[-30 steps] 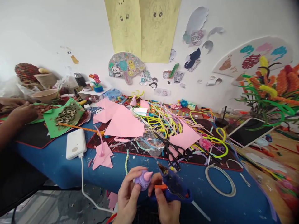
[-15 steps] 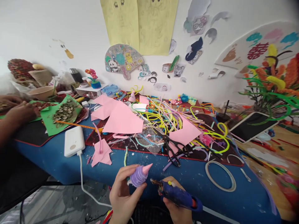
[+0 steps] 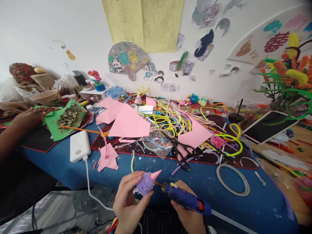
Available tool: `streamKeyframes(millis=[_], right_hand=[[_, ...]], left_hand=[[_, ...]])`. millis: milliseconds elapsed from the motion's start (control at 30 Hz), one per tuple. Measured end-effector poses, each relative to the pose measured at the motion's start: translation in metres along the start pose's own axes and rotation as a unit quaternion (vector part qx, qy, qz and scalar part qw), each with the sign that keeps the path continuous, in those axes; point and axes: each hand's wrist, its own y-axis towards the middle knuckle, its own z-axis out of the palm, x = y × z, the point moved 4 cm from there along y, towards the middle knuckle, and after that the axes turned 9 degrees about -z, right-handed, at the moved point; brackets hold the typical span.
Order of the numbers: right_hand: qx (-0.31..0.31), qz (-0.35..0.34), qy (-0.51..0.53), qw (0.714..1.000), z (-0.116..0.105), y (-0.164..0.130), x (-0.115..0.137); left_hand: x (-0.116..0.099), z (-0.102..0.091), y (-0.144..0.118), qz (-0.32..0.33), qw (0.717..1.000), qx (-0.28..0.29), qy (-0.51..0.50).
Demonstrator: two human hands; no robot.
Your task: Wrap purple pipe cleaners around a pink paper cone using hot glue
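Observation:
My left hand [image 3: 129, 201] pinches a small coiled purple pipe-cleaner piece [image 3: 145, 184] between thumb and fingers. A pink paper cone [image 3: 156, 175] sticks out of its top, pointing up and right. Wrapped in my right hand [image 3: 187, 209] is a dark blue hot glue gun [image 3: 184, 197] with a glue stick coming out of its back end. The gun's dirty nozzle meets the purple coil just below the cone; whether it touches is hard to tell. Beyond my hands, black scissors [image 3: 179, 148] lie among pink paper sheets [image 3: 131, 123].
Loose yellow and purple pipe cleaners [image 3: 175, 117] are heaped on the mat. A white power bank [image 3: 80, 146] with a cable sits at left, a roll of tape [image 3: 232, 179] at right. Another person's hands [image 3: 30, 118] work near green paper [image 3: 55, 128]. A tablet [image 3: 270, 126] leans at right.
The glue gun has moved left and slightly up, bringing its nozzle to the purple coil. My left hand keeps its hold. The whole view has shifted slightly.

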Motion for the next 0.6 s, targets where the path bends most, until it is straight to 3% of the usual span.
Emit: streamKeyframes(millis=[600], right_hand=[[0.001,-0.011,-0.037,0.999,-0.0003,0.0006,-0.0040]], left_hand=[[0.0003,0.0017,0.0006,0.015,1.000,-0.004,0.005]])
